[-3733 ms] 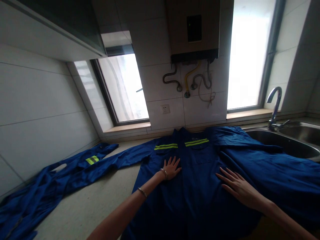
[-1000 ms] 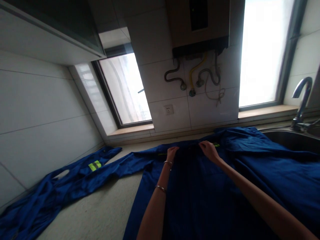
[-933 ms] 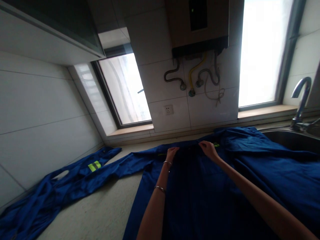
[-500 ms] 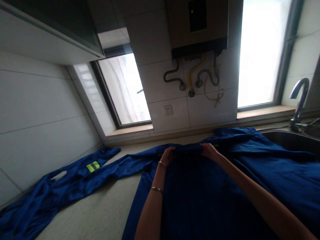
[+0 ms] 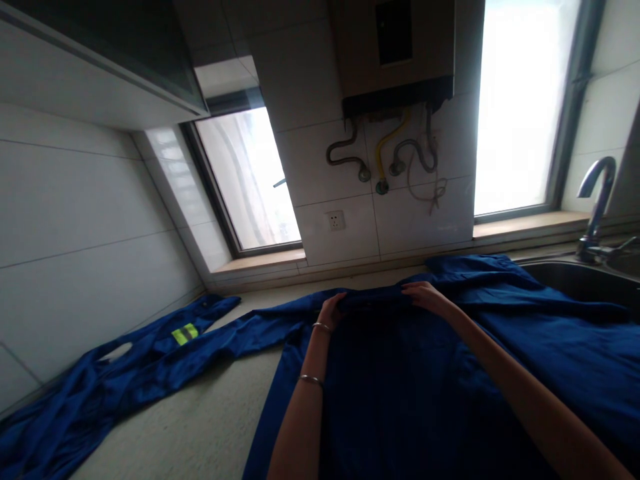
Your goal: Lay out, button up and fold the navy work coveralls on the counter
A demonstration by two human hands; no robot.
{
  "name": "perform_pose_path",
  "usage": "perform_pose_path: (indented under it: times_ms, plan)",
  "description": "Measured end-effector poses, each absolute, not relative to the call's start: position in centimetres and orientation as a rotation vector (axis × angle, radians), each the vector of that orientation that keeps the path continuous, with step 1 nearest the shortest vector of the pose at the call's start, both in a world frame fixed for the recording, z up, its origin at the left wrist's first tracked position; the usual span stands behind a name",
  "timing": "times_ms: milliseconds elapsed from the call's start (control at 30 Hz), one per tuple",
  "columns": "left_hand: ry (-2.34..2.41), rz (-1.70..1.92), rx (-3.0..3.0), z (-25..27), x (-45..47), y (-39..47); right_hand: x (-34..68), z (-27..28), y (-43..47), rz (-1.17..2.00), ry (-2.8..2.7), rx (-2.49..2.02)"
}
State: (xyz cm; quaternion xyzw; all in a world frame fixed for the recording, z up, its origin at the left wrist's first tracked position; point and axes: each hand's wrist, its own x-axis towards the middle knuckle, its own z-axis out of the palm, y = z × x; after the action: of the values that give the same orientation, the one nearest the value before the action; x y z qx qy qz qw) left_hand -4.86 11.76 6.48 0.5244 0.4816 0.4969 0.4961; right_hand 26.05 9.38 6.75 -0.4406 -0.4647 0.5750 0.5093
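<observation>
Daylight floods the window at two o'clock, and another window glows at ten! A boxy heater hangs at one o'clock on the dim tiled wall; cupboard beyond ten, tap and sink at three, pale counter towards eight.

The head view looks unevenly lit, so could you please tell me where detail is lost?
Head view: the right window glares blank white; lower middle, the blue jacket sinks into near-black shadow, hiding most folds; left hand and right hand both dim.
</observation>
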Motion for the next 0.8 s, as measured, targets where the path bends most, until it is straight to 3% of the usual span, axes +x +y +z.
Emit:
perform_pose_path:
  times_ms: [233,433,567,800]
  plan:
    - [1.399,1.213,1.495,5.9,-5.6,12.3,26.7,6.3,9.4,1.299,-1.128,-1.253]
    - [1.793,0.77,1.791,6.4,-5.5,11.7,26.4,5.9,9.6,1.458,-0.994,-0.984]
    - [1.664,0.656,1.706,7.4,-5.8,11.4,26.3,5.5,10.1,1.532,-0.857,-0.829]
    - [0.902,0.985,1.088,8.8,-6.9,11.2,26.3,5.6,10.3,1.54,-0.869,-0.792]
